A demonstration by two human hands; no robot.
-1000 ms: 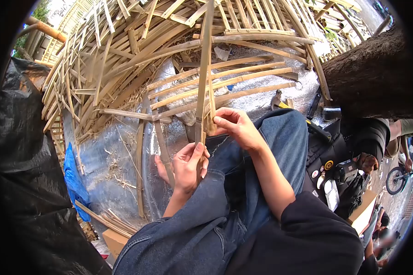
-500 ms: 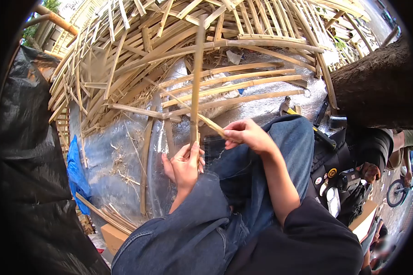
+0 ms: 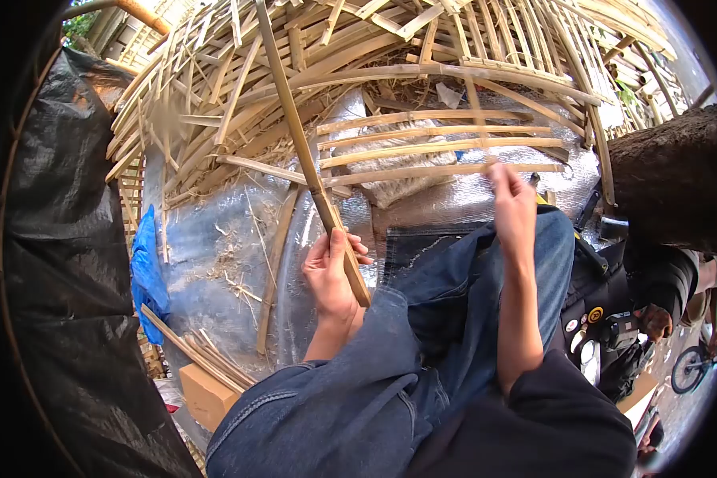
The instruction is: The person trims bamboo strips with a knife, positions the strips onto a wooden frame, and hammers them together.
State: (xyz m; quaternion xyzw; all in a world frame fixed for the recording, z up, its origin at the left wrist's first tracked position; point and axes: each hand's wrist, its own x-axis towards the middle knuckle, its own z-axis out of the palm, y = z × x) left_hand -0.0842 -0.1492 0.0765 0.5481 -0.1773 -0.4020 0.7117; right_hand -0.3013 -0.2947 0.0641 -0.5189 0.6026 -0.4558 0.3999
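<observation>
Sitting before a pile of slats (image 3: 358,76) with legs (image 3: 319,402) bent. Gripping a long stick (image 3: 295,131) near its lower end in the left hand (image 3: 334,269), slanted up leftward from the legs. Pinching a thin, blurred strip (image 3: 476,111) in the right hand (image 3: 513,205), raised apart from the stick.

Short black sleeve (image 3: 562,406), pale-stitched blue jeans (image 3: 319,398)

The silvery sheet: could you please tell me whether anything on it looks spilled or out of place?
Loose straw-like scraps lie scattered on the silvery sheet, left of the left hand; they look messy against the roughly parallel bamboo strips farther off.
</observation>
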